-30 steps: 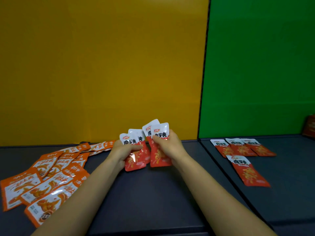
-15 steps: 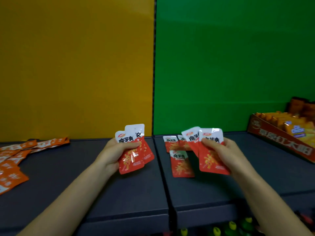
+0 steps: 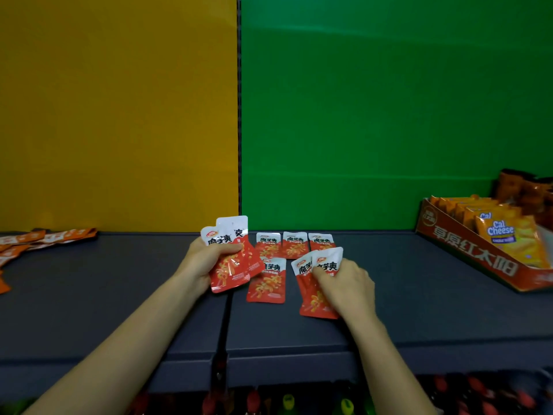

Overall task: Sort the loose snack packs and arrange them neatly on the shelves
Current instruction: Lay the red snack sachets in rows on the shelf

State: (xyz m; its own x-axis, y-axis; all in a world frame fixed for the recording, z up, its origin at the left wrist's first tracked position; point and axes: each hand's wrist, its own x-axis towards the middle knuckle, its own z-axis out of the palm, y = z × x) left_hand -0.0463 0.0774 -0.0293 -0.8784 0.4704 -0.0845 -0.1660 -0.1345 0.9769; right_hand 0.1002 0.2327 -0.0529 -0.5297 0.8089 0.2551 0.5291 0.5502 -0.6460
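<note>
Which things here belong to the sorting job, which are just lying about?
Job: red-and-white foil snack packs in the left hand; two more packs in the right hand; four matching packs laid on the dark shelf; loose orange packs, left.
Lying about: orange cardboard display tray of Cal Cheese packs; bottles below.

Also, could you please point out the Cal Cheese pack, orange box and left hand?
Cal Cheese pack point(image 3: 500, 232): head view, on its logo.
Orange box point(image 3: 475, 253): head view, on its front wall.
Left hand point(image 3: 198, 262): head view, on its back.
</note>
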